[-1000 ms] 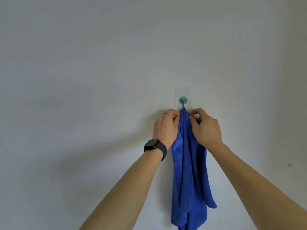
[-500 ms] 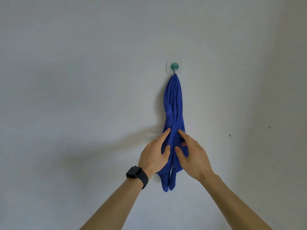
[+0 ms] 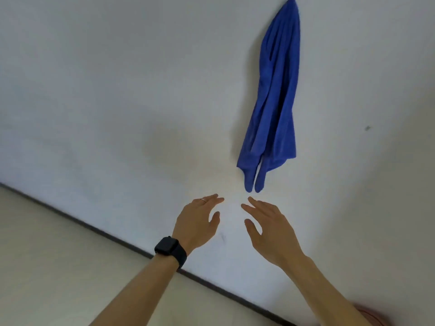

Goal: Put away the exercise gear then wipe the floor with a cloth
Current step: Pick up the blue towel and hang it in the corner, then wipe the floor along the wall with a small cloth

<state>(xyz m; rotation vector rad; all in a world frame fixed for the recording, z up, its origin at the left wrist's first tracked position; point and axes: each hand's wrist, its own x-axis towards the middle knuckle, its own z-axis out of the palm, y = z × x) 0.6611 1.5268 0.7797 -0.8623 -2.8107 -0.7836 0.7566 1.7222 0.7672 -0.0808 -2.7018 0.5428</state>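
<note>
A blue cloth (image 3: 273, 97) hangs down the white wall from a point at the top edge of the view; its hook is cut off there. My left hand (image 3: 197, 223), with a black watch on the wrist and a ring on one finger, is below the cloth's tips with fingers straight and apart. My right hand (image 3: 270, 228) is beside it, also spread and holding nothing. Neither hand touches the cloth; a small gap separates the fingertips from its lower ends.
The white wall (image 3: 117, 90) meets a beige floor (image 3: 58, 267) along a dark baseboard line (image 3: 113, 236) that runs diagonally. A pinkish object (image 3: 369, 316) shows at the bottom right corner, mostly cut off.
Both hands have let go of the cloth and dropped below it. The view has tilted down, so the floor now shows and the hook has left the frame.
</note>
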